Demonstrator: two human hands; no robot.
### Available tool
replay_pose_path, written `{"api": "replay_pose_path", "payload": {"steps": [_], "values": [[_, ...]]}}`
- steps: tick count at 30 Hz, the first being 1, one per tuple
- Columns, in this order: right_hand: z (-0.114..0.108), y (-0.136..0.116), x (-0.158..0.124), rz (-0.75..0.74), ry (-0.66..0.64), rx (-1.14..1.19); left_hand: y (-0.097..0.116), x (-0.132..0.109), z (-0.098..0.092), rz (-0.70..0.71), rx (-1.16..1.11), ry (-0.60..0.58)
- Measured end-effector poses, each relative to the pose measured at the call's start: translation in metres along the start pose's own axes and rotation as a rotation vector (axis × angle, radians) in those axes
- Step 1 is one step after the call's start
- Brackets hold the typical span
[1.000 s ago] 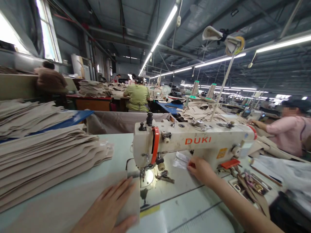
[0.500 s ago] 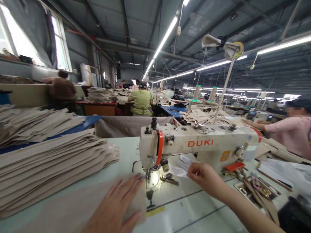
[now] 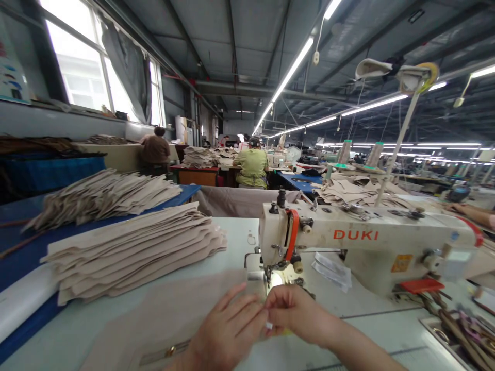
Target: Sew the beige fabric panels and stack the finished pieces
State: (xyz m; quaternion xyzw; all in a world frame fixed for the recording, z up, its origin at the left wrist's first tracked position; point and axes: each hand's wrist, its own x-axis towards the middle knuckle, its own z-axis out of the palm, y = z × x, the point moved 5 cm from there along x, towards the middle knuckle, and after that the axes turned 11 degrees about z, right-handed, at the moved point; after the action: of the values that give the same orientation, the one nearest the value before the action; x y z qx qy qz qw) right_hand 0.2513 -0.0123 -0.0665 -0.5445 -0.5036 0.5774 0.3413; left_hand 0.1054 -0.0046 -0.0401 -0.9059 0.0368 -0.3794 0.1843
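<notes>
My left hand (image 3: pixel 228 330) lies with its fingers stretched out over a pale beige fabric piece (image 3: pixel 162 304). A zipper (image 3: pixel 166 352) with a brass-coloured pull shows by its wrist. My right hand (image 3: pixel 296 313) is closed in a pinch against the left fingertips. A small white label (image 3: pixel 269 325) peeks out between its fingers. Both hands are just in front of the sewing machine (image 3: pixel 320 232), near its lit needle area (image 3: pixel 276 279). Under the machine arm lie several white label strips (image 3: pixel 331 270). The fabric edge beneath the hands is hidden.
Beige fabric pieces are stacked (image 3: pixel 135 252) on the left of the table, with another pile (image 3: pixel 112 198) behind on a blue surface. An accessory tray (image 3: pixel 436 330) holds straps and rings at right. People sit further off, one in a green top (image 3: pixel 251 167).
My right hand has left the white strips under the machine arm and come down left to meet my left hand, a small white label in its pinch. The view has turned left.
</notes>
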Motion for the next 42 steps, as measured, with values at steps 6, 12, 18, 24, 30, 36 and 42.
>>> {"api": "replay_pose_path", "payload": {"steps": [6, 12, 18, 24, 30, 36, 42], "values": [[-0.002, -0.003, 0.001, 0.008, 0.075, -0.002, -0.011, -0.001, 0.003, -0.155, -0.083, 0.080], [-0.011, -0.031, -0.024, -0.414, 0.470, -0.629, -0.041, -0.005, -0.016, -0.403, 0.022, 0.076], [0.011, -0.018, -0.038, -0.649, 0.276, -0.953, -0.044, -0.011, 0.005, -0.463, -0.188, -0.134], [0.016, -0.010, -0.039, -0.717, 0.253, -0.993, -0.034, -0.006, 0.014, -0.407, -0.294, -0.296], [0.014, -0.008, -0.044, -0.728, 0.240, -1.016, -0.027, -0.008, 0.021, -0.138, -0.148, -0.397], [0.015, -0.008, -0.046, -0.674, 0.222, -1.033, -0.026, -0.002, 0.027, -0.008, -0.146, -0.469], [0.016, -0.012, -0.045, -0.615, 0.212, -1.079, -0.028, 0.000, 0.028, -0.016, -0.180, -0.466]]}}
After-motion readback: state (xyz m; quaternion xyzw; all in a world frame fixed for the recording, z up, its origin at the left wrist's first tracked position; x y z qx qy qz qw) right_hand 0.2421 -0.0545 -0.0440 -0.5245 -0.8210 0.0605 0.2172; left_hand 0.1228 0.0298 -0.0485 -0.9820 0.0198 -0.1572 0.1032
